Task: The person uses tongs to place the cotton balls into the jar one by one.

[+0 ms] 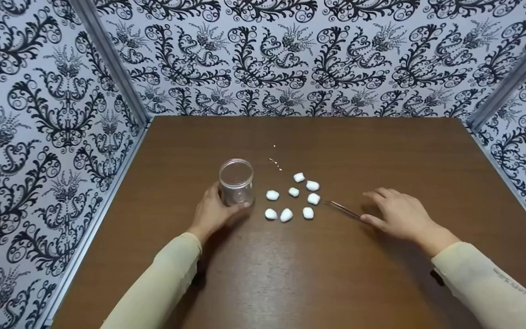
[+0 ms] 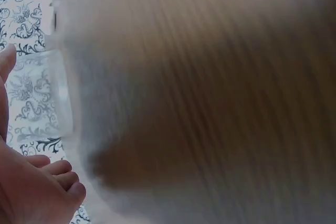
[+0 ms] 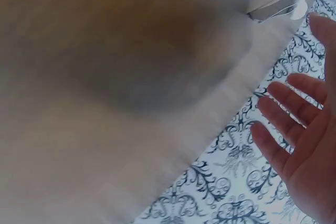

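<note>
Pale sleeves (image 1: 486, 283) reach in from the lower left and lower right of the frame, nearest to where I stand. Between them, just left of the middle, a clear jar (image 1: 237, 185) stands upright on the worktop (image 1: 263, 283). The left hand (image 1: 215, 209) is curled low around it, thumb across the near side, presumably to keep so light a thing from sliding or tipping while leaving its top unobstructed.

Just right of the jar, at the centre, eight white cotton balls (image 1: 294, 192) lie loosely spread, most with gaps between them, which should make each easy to pick out singly. Right of these are the tweezers (image 1: 344, 210), tips towards the balls and rear end beside the right thumb, a handy lie for that side. The right hand (image 1: 402, 214) is relaxed, fingers apart and gripping nothing; whether its thumb touches the metal I can't tell.

Above the balls are a few white specks (image 1: 280, 169), and patterned walls (image 1: 290, 55) fill the top and sides.
</note>
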Motion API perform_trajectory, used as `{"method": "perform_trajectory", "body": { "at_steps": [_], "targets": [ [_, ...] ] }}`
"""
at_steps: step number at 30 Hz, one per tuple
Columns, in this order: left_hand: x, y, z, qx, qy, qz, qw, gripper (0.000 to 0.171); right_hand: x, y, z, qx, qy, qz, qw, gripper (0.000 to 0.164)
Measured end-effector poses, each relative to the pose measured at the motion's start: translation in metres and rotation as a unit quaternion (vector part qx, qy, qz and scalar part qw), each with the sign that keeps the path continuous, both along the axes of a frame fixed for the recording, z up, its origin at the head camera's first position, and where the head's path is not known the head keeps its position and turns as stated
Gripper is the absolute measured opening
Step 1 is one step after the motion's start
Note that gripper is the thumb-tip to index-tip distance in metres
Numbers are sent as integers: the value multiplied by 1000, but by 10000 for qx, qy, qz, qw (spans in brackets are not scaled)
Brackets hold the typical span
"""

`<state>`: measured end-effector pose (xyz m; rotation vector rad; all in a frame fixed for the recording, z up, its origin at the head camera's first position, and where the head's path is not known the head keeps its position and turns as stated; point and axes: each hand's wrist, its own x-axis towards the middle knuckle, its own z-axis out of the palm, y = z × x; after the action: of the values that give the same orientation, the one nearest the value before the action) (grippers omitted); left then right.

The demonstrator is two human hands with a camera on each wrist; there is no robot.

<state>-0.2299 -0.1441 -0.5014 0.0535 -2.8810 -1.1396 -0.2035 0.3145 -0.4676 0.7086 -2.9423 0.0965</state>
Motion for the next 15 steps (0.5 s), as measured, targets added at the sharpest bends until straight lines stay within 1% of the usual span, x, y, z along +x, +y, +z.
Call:
{"method": "perform_trajectory", "body": {
  "at_steps": [3, 6, 10, 15],
  "targets": [
    [-2, 2, -2, 90, 77, 98, 9999, 102, -4, -10, 2, 82, 179, 282, 9994, 46],
    [-2, 4, -2, 70, 179, 157, 9997, 93, -7, -17, 2, 148, 214, 485, 9985, 36],
    [-3, 8, -3, -46, 313, 178, 9993, 81, -8, -23, -2, 233, 154, 535, 9982, 30],
    [-2, 10, -5, -201, 416, 193, 9987, 78, -10, -26, -4, 247, 130, 514, 9983, 26]
  ]
}}
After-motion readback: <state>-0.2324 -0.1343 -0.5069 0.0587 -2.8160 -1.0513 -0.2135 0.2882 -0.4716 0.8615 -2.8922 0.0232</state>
